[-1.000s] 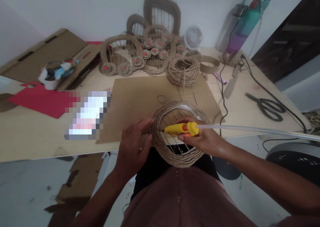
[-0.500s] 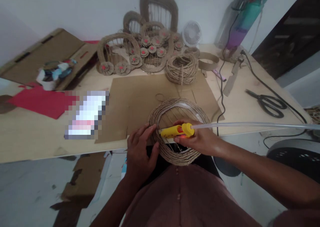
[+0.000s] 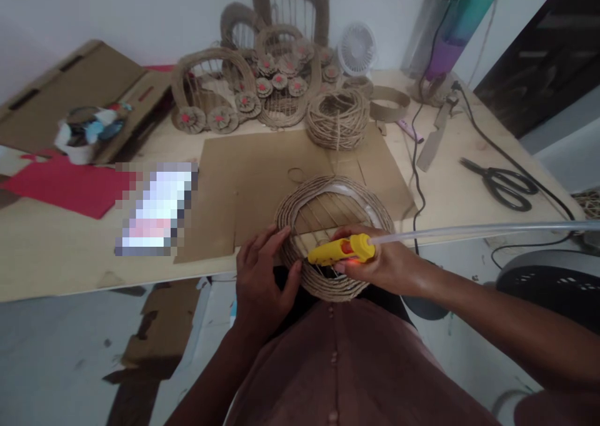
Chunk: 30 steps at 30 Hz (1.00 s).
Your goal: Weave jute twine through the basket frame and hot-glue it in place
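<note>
A round hoop of coiled twine (image 3: pixel 335 293), with strands strung across its middle, rests at the table's front edge over my lap. My left hand (image 3: pixel 263 275) grips its left rim, fingers on the far side and thumb nearer me. In my right hand (image 3: pixel 398 265) is a yellow hot glue gun (image 3: pixel 334 251), a small red light glowing on it. Its nozzle points left at the hoop's inner left rim, close to my left thumb. A long clear glue stick (image 3: pixel 469 229) sticks out of the gun's back toward the right.
Behind the hoop lie a cardboard sheet (image 3: pixel 262 163) and a ball of twine (image 3: pixel 337 123). Black scissors (image 3: pixel 509 185) and a dark cable (image 3: pixel 416 188) are on the right. A blurred phone (image 3: pixel 157 207) and red sheet (image 3: pixel 70 185) lie left. Twine flower-trimmed baskets (image 3: pixel 213 92) stand at the back.
The glue gun has shifted slightly right and its nozzle slightly lower along the hoop's inner left rim. My left hand keeps its hold. The whole view has shifted a little.
</note>
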Each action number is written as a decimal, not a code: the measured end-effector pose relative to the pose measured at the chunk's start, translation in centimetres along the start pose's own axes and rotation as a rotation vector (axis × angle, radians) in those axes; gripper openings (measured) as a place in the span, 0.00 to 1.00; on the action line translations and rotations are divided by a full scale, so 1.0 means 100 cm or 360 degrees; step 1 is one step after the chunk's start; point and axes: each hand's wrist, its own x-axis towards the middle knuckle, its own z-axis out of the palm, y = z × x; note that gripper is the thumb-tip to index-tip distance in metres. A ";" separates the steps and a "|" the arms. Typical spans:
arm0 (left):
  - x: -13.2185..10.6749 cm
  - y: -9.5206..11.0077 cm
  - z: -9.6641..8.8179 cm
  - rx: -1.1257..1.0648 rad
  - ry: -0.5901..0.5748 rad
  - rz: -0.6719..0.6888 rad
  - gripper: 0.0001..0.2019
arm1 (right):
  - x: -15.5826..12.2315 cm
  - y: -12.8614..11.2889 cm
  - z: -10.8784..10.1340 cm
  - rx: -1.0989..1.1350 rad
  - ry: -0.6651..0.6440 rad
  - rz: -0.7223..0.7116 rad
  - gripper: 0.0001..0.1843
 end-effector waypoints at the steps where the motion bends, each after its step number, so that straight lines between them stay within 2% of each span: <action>1: 0.000 0.000 0.000 -0.0003 0.0003 0.0004 0.25 | -0.001 0.000 -0.001 -0.0004 -0.0020 -0.0002 0.20; 9: 0.000 0.001 0.000 0.0001 0.0005 -0.0015 0.24 | -0.007 -0.004 -0.010 -0.0091 -0.0150 -0.0067 0.17; 17: -0.001 0.001 -0.001 -0.0005 -0.0001 -0.0028 0.25 | -0.018 -0.005 -0.022 -0.0171 -0.0248 -0.0010 0.17; 30: -0.001 -0.002 0.001 0.0034 0.0015 0.0010 0.25 | -0.028 -0.018 -0.053 -0.0413 -0.0464 0.0017 0.14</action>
